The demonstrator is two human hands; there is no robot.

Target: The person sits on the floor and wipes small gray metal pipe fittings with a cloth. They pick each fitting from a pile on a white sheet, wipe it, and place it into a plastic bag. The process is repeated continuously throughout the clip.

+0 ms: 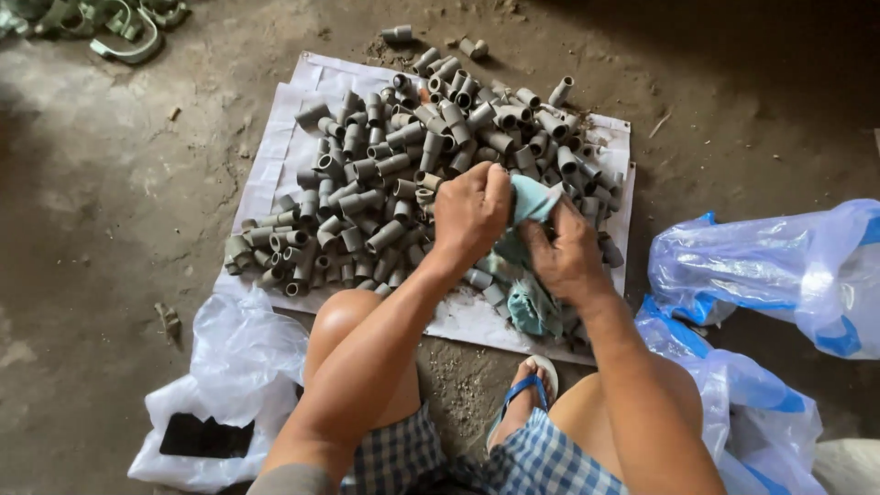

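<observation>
Down low, label by label:
Floor: bare dusty concrete (110, 211), grit scattered.
Sheet: white (302, 101), spread on floor, grey pipe fittings (403, 156) heaped across it.
Left hand (469, 215): clamped on teal cloth (532, 203) near sheet's front edge.
Right hand (568, 257): fingers closed on same cloth.
Sides: clear plastic bags (779, 266) off right edge; white bag (238, 367) at front left corner.

Soft daylight falls on the white sheet (302, 110) – it is the brightest patch, and the grey pipe pieces (412, 156) on it look sharp and evenly lit. Beyond the sheet's far right corner the floor sinks into deep shadow. Right of the sheet, the clear plastic bags (770, 266) catch mild glare – edges there soften slightly.
</observation>
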